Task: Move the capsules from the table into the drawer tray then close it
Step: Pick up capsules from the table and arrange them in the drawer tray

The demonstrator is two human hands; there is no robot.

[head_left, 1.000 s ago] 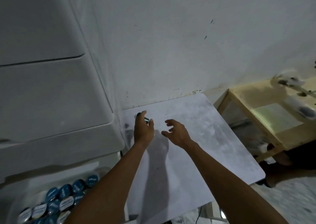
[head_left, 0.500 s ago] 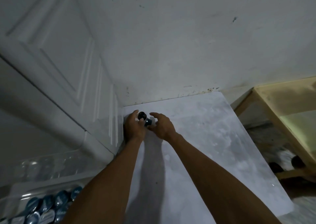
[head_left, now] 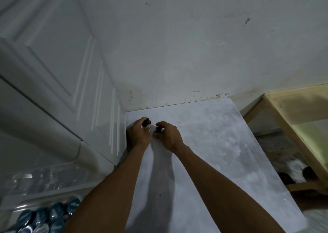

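Two dark capsules lie at the far left corner of the white table [head_left: 213, 144], against the cabinet. My left hand [head_left: 138, 135] curls round one capsule [head_left: 146, 122], whose dark top shows above the fingers. My right hand [head_left: 168, 136] closes its fingertips on the other capsule [head_left: 157, 130], just to the right. The two hands almost touch. At the bottom left stands the open drawer tray [head_left: 21, 202], holding several blue-lidded capsules [head_left: 53, 215].
A white panelled cabinet [head_left: 53, 72] rises along the table's left side, with the open drawer below it. A white wall stands behind the table. To the right is a pale wooden table [head_left: 292, 117], with dark objects on the floor under it.
My right hand has moved left from open above the table onto the second capsule. My left hand has stayed on the first capsule. The view has tilted upward.
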